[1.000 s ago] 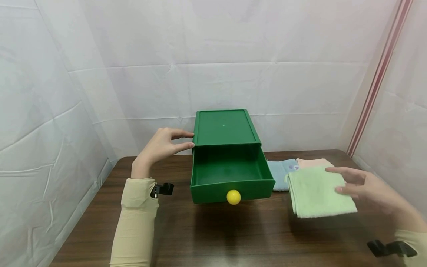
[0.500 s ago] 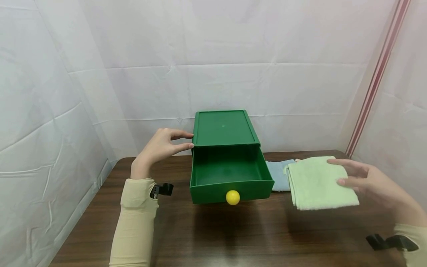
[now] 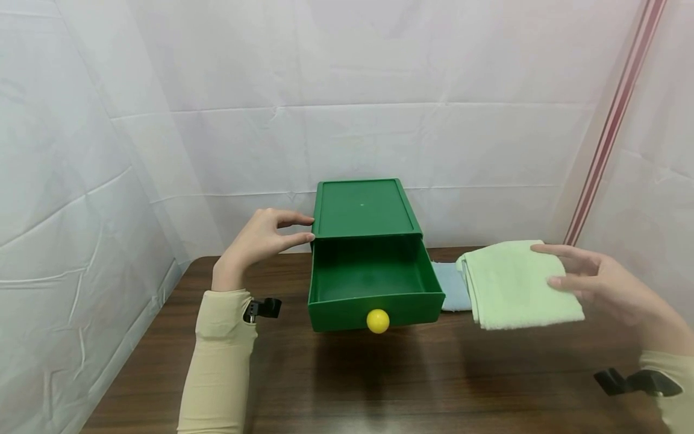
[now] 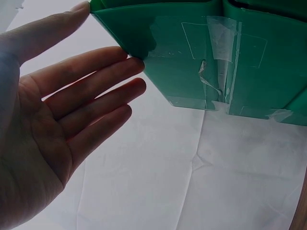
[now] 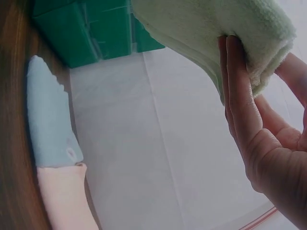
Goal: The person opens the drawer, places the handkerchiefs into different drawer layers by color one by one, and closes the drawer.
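Right hand point(image 3: 602, 283) pinched a folded, fluffy pale-green towel point(image 3: 517, 283) above the wooden desk point(image 3: 379, 386), right of the smooth green plastic drawer point(image 3: 374, 283); left hand point(image 3: 260, 238), fingers straight, touched its boxy case point(image 3: 364, 208).

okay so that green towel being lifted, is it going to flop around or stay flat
The folded green towel is probably soft and light: its free end sags slightly beyond the right hand. Its folded layers may keep it fairly flat. The fluffy pile seen from the right wrist suggests it won't slip.
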